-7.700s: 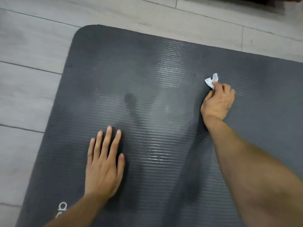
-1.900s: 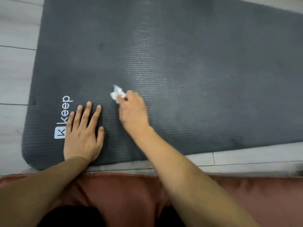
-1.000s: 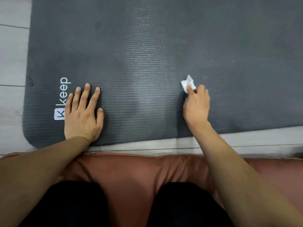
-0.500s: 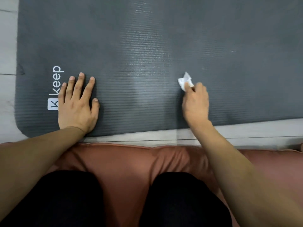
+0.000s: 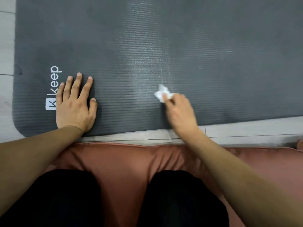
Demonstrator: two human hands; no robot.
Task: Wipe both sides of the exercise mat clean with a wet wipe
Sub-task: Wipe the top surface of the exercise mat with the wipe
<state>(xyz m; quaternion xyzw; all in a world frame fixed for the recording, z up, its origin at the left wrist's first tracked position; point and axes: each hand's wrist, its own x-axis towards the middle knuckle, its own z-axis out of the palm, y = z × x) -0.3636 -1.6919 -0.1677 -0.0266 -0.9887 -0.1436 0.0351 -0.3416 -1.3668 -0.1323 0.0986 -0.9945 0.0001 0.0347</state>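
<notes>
A dark grey ribbed exercise mat [image 5: 213, 46] lies flat on the floor, with a white "Keep" logo near its left end. My left hand [image 5: 75, 102] presses flat on the mat beside the logo, fingers straight and spread. My right hand [image 5: 180, 108] pinches a small crumpled white wet wipe [image 5: 162, 93] and holds it against the mat near its front edge; the hand is motion-blurred. A damp, shiny streak shows on the mat just above the wipe.
Pale wood-look floor [image 5: 246, 128] shows along the mat's front edge and at the left. A reddish-brown cushion [image 5: 124, 161] lies under my knees, which are in black trousers [image 5: 172, 194].
My right hand with the wipe has slid left along the mat's front part since a second ago. The left hand stays pressed flat by the logo.
</notes>
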